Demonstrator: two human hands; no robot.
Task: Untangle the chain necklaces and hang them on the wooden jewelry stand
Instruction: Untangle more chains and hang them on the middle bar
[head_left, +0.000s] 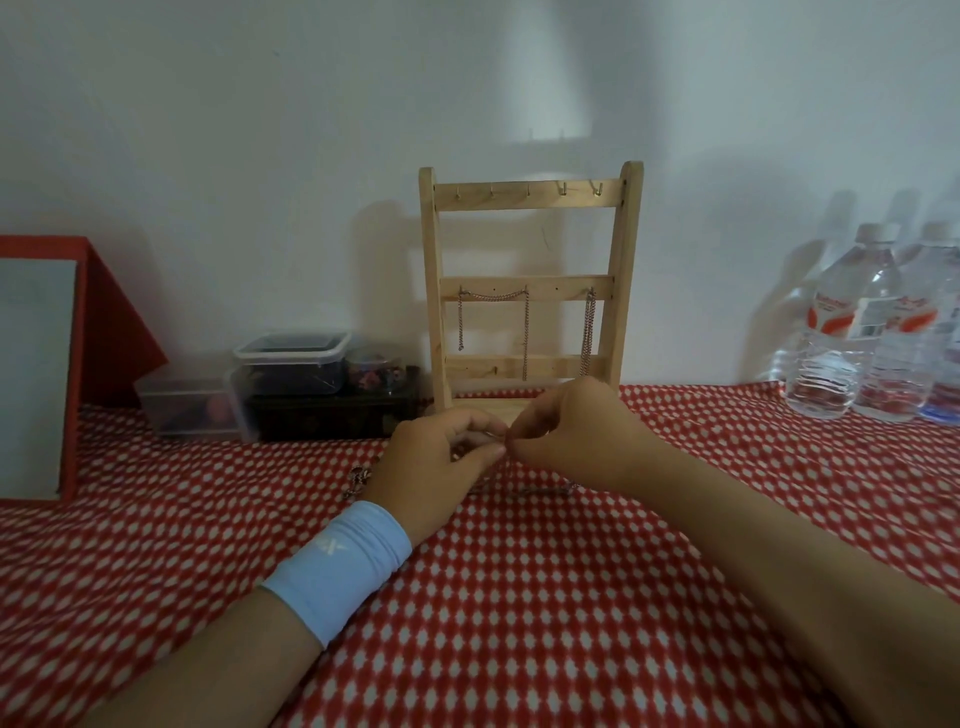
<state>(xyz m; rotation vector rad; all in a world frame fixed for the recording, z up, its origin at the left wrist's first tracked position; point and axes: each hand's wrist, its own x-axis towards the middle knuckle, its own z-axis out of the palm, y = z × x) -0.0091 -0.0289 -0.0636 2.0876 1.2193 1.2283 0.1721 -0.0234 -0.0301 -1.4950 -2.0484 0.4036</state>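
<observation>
Both hands meet just in front of the stand's base. The left hand (441, 457) and right hand (566, 436) each pinch a fine chain (540, 491) between thumb and fingertips, grip to grip, almost touching. The pinched part is mostly hidden; slack trails onto the red patterned cloth (519, 597) of the worktop, with a small clump (358, 480) just left of the left wrist. Such a chain is likely light, limp and slippery, easy to kink, so it is best held close to the knot and teased, not tugged. Behind, the wooden stand (530, 291) already carries hung chains (524, 322) on its middle bar; the top hooks are bare.
</observation>
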